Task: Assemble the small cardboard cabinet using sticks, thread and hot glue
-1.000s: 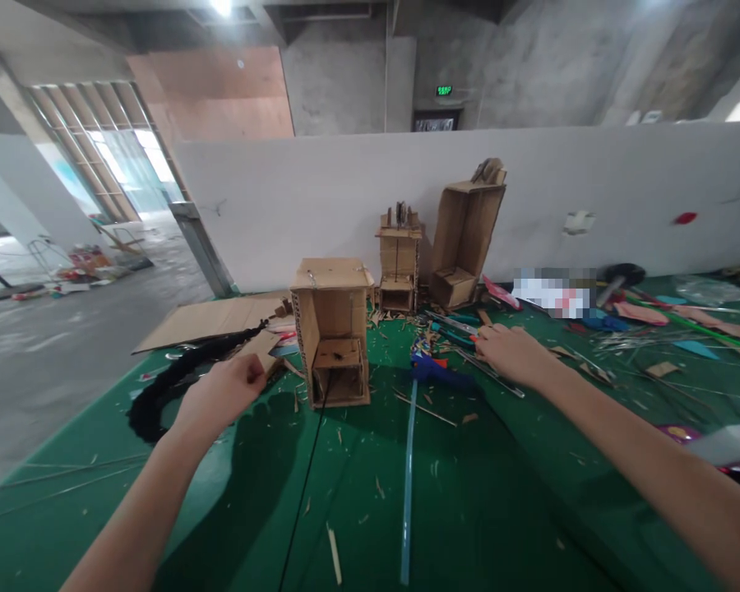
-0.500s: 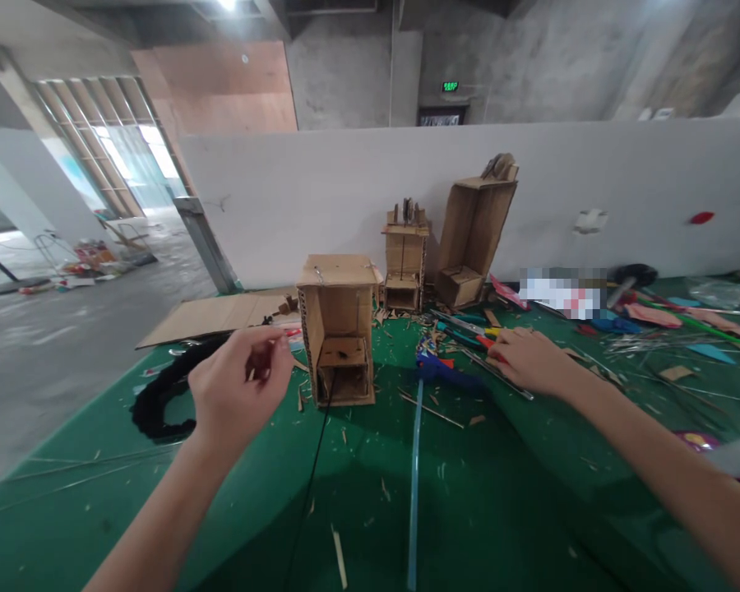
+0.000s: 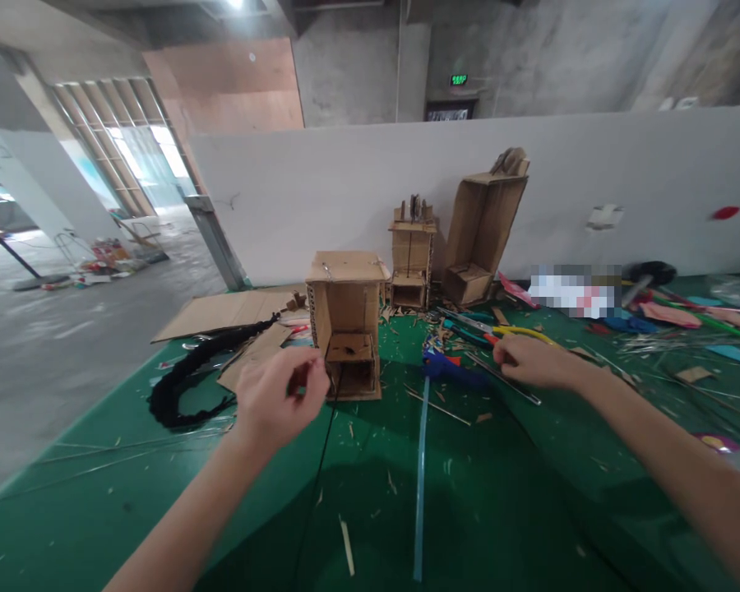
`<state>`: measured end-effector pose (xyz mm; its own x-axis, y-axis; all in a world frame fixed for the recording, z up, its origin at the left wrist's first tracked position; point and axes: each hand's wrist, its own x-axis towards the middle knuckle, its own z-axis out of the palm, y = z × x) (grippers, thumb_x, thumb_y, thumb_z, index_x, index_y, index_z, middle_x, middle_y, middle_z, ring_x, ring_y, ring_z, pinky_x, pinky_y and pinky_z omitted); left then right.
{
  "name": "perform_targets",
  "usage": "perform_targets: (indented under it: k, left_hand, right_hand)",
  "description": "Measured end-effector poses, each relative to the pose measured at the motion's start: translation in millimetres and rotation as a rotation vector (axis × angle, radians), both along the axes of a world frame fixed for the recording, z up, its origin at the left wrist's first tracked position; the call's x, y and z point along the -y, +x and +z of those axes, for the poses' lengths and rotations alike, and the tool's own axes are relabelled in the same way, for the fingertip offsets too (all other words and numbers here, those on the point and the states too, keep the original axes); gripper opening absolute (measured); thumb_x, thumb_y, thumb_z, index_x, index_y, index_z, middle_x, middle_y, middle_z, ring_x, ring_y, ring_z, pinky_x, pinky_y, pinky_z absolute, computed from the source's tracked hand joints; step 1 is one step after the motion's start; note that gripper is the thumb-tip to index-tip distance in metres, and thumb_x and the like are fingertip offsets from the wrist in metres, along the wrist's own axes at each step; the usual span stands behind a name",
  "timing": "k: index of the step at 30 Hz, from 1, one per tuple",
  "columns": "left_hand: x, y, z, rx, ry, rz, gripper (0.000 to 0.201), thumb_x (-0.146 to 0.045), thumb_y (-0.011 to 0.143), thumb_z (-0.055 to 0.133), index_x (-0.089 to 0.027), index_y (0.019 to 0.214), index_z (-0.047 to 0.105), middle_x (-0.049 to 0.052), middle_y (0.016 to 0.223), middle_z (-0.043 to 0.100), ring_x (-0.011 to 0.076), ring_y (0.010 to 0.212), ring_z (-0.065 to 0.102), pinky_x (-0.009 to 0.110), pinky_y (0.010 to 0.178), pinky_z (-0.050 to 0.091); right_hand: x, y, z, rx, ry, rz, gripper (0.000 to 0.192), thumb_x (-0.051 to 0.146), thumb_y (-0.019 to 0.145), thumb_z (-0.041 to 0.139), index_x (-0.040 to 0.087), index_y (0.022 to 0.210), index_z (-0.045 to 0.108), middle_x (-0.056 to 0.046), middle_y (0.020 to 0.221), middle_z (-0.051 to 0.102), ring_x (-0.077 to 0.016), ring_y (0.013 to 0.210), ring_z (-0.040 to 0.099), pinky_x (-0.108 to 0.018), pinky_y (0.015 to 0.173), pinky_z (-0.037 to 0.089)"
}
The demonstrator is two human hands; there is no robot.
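My left hand (image 3: pixel 282 396) is closed in a pinch at the left front of a small open-fronted cardboard box (image 3: pixel 345 267). Whatever its fingertips hold is too small to make out. A thin dark cord (image 3: pixel 322 460) runs from the box's lower compartment toward me. My right hand (image 3: pixel 534 362) has its fingers curled down beside a plier-like tool with a yellow handle (image 3: pixel 524 331) and some red on it; its grip is hidden. Left of that hand lies a blue glue gun (image 3: pixel 447 368) with a long bluish stick (image 3: pixel 420 485) pointing toward me.
Two more cardboard structures, a small one (image 3: pixel 410 247) and a tall one (image 3: pixel 486 234), stand against the white panel (image 3: pixel 321 181). A black braided loop (image 3: pixel 176 395) and cardboard sheets (image 3: pixel 215 315) lie at left. Scraps and wires (image 3: pixel 647 337) litter the green table (image 3: pixel 252 526).
My left hand has moved right and down, from beside the box to its lower front corner. My right hand sits slightly lower, showing more of the yellow handle. The view has shifted slightly.
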<state>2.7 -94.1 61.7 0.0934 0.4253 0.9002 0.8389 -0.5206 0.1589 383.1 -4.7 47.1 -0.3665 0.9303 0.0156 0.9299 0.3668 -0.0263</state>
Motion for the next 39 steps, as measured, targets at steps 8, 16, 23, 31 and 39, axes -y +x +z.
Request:
perform_targets:
  k: [8, 16, 23, 31, 39]
  left_hand:
    - [14.5, 72.3, 16.4, 0.012, -0.648, -0.431, 0.031, -0.028, 0.082, 0.055, -0.021, 0.112, 0.053, 0.003, 0.092, 0.066, 0.0095, 0.061, 0.058, 0.022, 0.054, 0.047]
    - [11.5, 84.3, -1.0, 0.369, -0.825, -0.541, 0.019, -0.031, 0.085, 0.054, -0.020, 0.100, 0.057, 0.002, 0.082, 0.067, 0.0140, 0.069, 0.065, 0.025, 0.060, 0.052]
    - [11.1, 78.5, -4.7, 0.272, -0.810, -0.480, 0.010, -0.023, 0.085, 0.051, -0.018, 0.090, 0.058, 0.001, 0.075, 0.065, 0.0111, 0.061, 0.060, 0.022, 0.055, 0.047]
    - [5.4, 72.0, -11.3, -0.096, -0.665, -0.343, 0.014, -0.023, 0.091, 0.046, -0.021, 0.092, 0.060, 0.002, 0.088, 0.063, 0.0159, 0.079, 0.060, 0.029, 0.072, 0.048]
    - [4.0, 72.5, -13.7, -0.293, -0.721, -0.298, 0.018, -0.020, 0.093, 0.041, -0.018, 0.096, 0.058, 0.005, 0.092, 0.063, 0.0193, 0.086, 0.061, 0.033, 0.077, 0.049]
  right_hand:
    - [57.7, -88.9, 15.7, -1.368, -0.010, 0.081, 0.027, 0.038, 0.075, 0.066, 0.021, 0.093, 0.053, -0.001, 0.083, 0.064, -0.0140, 0.072, 0.062, -0.027, 0.064, 0.051]
    - [77.3, -136.3, 8.6, -1.503, -0.082, 0.168, 0.016, 0.030, 0.073, 0.070, 0.019, 0.081, 0.062, -0.001, 0.073, 0.067, -0.0140, 0.067, 0.065, -0.028, 0.063, 0.056]
    - [84.9, -132.0, -0.3, -1.210, 0.087, 0.225, 0.015, 0.022, 0.078, 0.059, 0.018, 0.093, 0.063, -0.005, 0.083, 0.072, -0.0178, 0.073, 0.070, -0.032, 0.068, 0.058]
    - [84.0, -135.2, -14.9, -0.563, 0.482, 0.340, 0.017, 0.014, 0.085, 0.042, 0.016, 0.088, 0.059, -0.005, 0.075, 0.067, -0.0161, 0.064, 0.064, -0.027, 0.056, 0.048]
    - [82.8, -141.0, -19.6, -0.211, 0.568, 0.376, 0.013, 0.009, 0.077, 0.044, 0.014, 0.079, 0.056, -0.004, 0.065, 0.059, -0.0179, 0.055, 0.059, -0.028, 0.045, 0.037]
